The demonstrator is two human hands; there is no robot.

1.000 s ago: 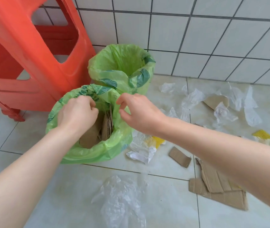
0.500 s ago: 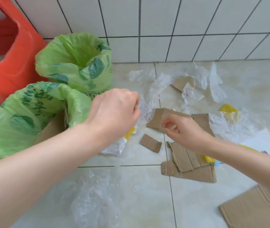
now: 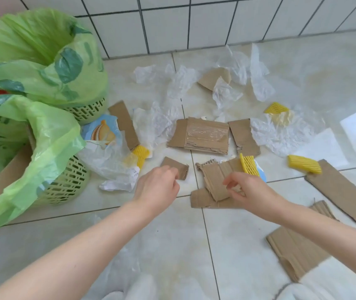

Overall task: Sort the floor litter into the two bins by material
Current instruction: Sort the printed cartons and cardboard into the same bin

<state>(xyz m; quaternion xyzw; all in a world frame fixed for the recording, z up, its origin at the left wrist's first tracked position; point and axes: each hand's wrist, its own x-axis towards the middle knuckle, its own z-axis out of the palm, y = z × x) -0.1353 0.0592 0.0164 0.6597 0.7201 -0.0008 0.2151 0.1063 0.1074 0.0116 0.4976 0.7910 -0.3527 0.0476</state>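
Observation:
Two green mesh bins lined with green bags stand at the left. The near bin holds cardboard; the far bin's inside is hidden. My left hand hovers with curled fingers at the lower edge of a small cardboard scrap and grips nothing that I can see. My right hand rests over a torn cardboard piece, thumb and forefinger apart at its edge. A yellow ribbed plastic piece lies just beyond that hand.
More cardboard lies around: a taped piece, a strip, and long pieces at the right. Crumpled clear plastic film spreads toward the tiled wall. A snack wrapper lies beside the bins. Other yellow plastic pieces are scattered about.
Both hands have left the near bin's bag and moved right and down to the floor litter. The view swung right, so the red stool is nearly out of frame.

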